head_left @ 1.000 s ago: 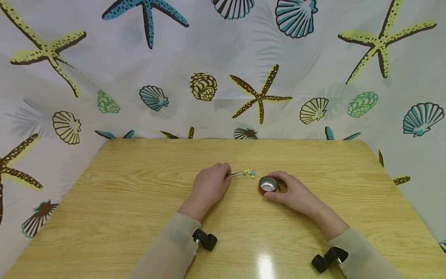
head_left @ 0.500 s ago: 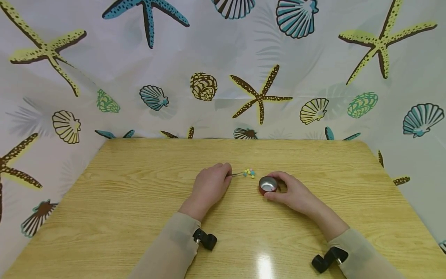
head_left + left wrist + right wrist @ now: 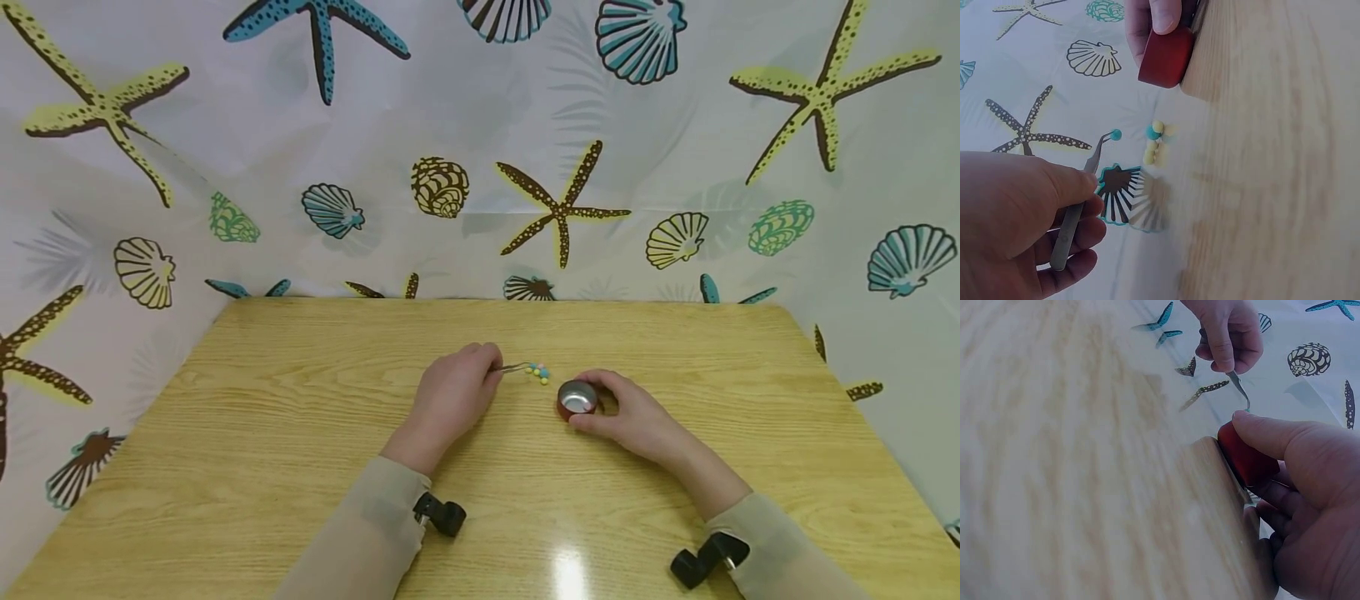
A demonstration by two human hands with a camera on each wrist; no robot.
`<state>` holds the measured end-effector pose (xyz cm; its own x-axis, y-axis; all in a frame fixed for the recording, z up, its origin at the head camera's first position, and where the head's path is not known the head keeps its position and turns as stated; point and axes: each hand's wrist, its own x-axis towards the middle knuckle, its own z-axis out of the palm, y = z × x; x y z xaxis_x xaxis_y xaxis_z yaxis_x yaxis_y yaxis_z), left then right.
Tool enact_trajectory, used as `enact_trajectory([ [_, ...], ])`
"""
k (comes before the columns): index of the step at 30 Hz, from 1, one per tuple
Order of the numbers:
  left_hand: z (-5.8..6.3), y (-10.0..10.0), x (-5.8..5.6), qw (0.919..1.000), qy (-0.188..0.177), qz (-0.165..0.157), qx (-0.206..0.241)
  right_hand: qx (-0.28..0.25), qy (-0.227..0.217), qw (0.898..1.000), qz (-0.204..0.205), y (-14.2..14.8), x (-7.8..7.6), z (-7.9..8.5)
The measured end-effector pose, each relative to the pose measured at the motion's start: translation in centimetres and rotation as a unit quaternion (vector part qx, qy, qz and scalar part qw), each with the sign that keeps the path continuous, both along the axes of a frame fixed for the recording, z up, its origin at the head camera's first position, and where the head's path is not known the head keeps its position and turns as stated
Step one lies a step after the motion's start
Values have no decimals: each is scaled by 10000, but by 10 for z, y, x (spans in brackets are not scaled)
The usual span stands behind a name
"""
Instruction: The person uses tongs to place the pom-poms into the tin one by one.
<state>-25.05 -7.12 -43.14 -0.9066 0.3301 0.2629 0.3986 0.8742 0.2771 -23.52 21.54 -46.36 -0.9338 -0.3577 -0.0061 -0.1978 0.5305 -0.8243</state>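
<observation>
My left hand [image 3: 457, 396] pinches a pair of metal tweezers [image 3: 1072, 222] with bent tips. Between those tips, in the left wrist view, sits a small blue-green bead [image 3: 1116, 134], raised off the table. Just beyond it lies a little cluster of yellow beads [image 3: 1149, 156] and another blue-green bead [image 3: 1152, 132]. Thumb and fingers of my right hand [image 3: 630, 415] curl round a small red cup [image 3: 1247, 456], which stands upright on the table right of the beads. Its silvery inside shows in the head view, with a small pink spot near the wall.
The wood-grain table [image 3: 300, 467] runs back to a white cloth [image 3: 465, 108] printed with starfish and shells, which also hangs along both sides. A black camera mount [image 3: 441, 514] is strapped to the left sleeve, another mount [image 3: 708, 560] to the right.
My left hand has moved slightly away from me and to the right, lifting the blue-green bead in the tweezers off the table. The right hand and cup stay put.
</observation>
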Motion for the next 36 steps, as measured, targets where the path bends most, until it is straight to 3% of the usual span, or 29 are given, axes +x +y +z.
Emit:
enact_trajectory([
  [17, 15, 25, 17, 9984, -35, -569, 11, -132, -31, 9999, 35, 0, 0, 0],
  [24, 11, 32, 20, 9962, 42, -870, -80, -68, -11, 10000, 7, 1, 0, 0],
  [36, 5, 35, 21, 9943, 265, -995, -269, -58, 6, 10000, 30, 1, -1, -1],
])
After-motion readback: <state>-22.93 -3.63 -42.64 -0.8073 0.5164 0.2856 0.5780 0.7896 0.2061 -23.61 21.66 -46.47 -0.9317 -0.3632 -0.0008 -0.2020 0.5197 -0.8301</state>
